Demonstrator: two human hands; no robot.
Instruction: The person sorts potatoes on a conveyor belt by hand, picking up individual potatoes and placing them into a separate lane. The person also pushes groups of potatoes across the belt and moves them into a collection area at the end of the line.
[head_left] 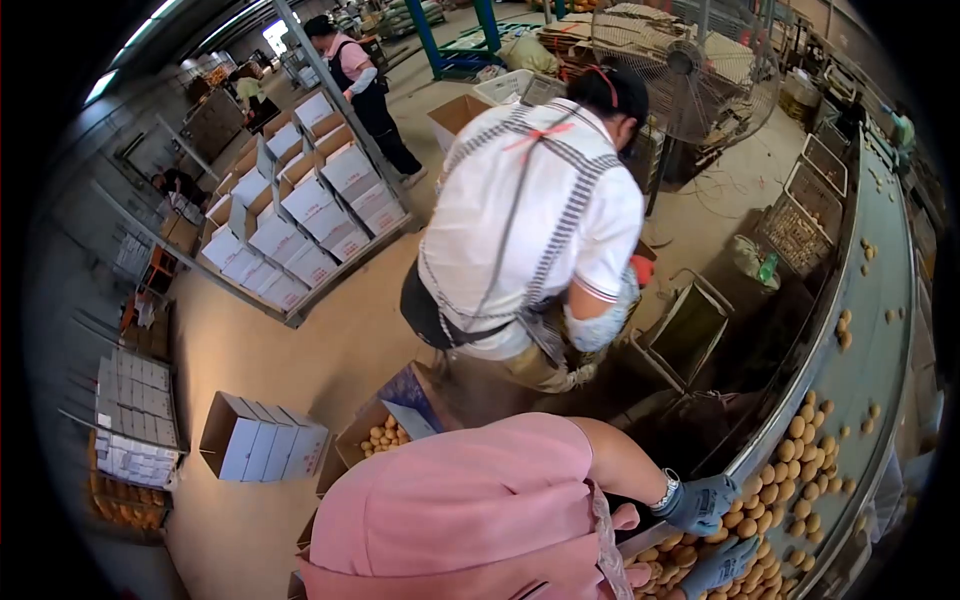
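Observation:
Below a pink-clothed shoulder and arm, my left hand (703, 503), in a grey-blue glove with a band at the wrist, rests at the inner edge of the conveyor. Its fingers look loosely apart over the round tan produce (768, 492). My right hand (722, 567), gloved alike, lies lower on the same pile with its fingers spread. Nothing is visibly gripped by either hand. The pile runs along the near side of the green conveyor belt (858, 385), with loose pieces scattered farther up.
Close ahead, a co-worker in a white shirt (530, 230) bends over beside a metal-framed holder (685, 335). An open box of produce (383, 437) stands near my body. White cartons (265, 440), a loaded carton rack (300, 215) and a large fan (683, 60) are farther off.

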